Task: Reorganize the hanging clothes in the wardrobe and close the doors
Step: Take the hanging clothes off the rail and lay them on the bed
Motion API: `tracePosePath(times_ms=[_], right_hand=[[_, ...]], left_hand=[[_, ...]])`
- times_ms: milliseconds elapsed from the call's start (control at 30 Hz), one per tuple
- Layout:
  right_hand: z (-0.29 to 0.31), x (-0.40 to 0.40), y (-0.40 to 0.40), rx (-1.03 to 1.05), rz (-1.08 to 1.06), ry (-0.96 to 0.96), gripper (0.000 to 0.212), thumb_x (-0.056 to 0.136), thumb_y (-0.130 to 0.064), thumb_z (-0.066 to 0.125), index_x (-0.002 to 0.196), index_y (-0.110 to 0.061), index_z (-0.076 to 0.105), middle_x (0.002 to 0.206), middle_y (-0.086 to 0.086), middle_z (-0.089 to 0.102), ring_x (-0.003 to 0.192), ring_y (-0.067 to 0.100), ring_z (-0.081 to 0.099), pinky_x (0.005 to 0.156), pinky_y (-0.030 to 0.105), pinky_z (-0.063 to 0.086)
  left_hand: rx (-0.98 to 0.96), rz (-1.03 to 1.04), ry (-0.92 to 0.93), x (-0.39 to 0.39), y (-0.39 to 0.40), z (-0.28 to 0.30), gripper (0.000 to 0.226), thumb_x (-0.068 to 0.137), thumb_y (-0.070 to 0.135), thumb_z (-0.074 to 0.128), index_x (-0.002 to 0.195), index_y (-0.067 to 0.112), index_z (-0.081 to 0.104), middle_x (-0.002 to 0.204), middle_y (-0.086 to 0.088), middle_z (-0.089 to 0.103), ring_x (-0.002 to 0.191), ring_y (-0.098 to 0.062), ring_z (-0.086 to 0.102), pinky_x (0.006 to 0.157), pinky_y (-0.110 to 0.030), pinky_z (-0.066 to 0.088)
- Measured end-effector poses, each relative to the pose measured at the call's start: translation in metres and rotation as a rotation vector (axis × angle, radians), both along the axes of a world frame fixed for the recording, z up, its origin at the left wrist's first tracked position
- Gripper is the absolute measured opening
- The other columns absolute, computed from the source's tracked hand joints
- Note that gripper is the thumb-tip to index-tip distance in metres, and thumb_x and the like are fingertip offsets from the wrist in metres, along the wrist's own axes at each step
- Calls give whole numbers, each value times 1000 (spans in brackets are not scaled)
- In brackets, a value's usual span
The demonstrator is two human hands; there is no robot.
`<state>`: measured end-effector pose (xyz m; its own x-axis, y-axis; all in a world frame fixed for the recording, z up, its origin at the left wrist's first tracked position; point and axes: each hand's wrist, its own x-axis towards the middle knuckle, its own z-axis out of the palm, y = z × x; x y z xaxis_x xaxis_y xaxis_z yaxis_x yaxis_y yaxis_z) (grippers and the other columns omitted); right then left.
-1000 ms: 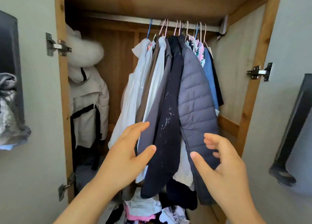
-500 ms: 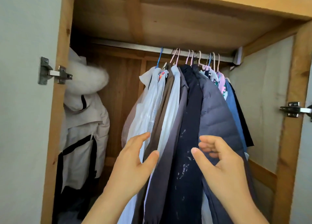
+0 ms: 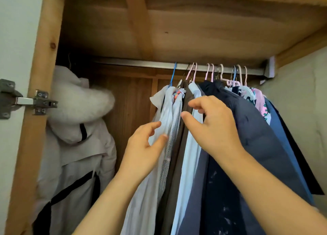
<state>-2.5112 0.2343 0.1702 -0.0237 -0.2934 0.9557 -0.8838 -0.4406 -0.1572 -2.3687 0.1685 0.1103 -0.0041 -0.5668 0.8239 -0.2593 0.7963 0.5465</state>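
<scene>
Clothes (image 3: 221,146) bunched at the rail's (image 3: 141,63) right end; left hand (image 3: 141,151) pinches the white shirt (image 3: 166,114), right hand (image 3: 212,126) loosely spread. Slide hangers (image 3: 192,72) left, don't tug fabric.

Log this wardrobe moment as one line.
stage: sorting hung clothes | left hand: pinching white shirt | right hand: open at brown garment | rail: clothes bunched right | doors: open
</scene>
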Motion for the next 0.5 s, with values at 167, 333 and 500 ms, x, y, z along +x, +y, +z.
tracePosePath(times_ms=[167, 333, 500], right_hand=[[62, 2, -45, 72, -115, 95, 25, 83, -33, 62, 103, -18, 62, 107, 0, 58, 104, 22, 52, 89, 43, 44], [88, 19, -76, 242, -347, 253, 35, 84, -41, 57, 108, -16, 60, 119, 7, 52, 118, 29, 43, 90, 40, 38], [76, 31, -109, 433, -580, 265, 56, 84, -51, 56, 127, -16, 50, 136, 10, 39, 127, 31, 32, 99, 46, 28]], left_hand=[[-56, 78, 45, 6, -32, 35, 35, 84, 20, 67, 119, 23, 61, 119, 6, 61, 108, -7, 57, 94, -26, 44], [-73, 188, -27, 14, -47, 55, 39, 85, 27, 64, 123, 26, 58, 125, 8, 57, 111, -8, 55, 89, -25, 42], [-73, 255, -49, 19, -52, 55, 40, 86, 28, 62, 125, 26, 56, 126, 8, 56, 111, -7, 53, 89, -24, 40]])
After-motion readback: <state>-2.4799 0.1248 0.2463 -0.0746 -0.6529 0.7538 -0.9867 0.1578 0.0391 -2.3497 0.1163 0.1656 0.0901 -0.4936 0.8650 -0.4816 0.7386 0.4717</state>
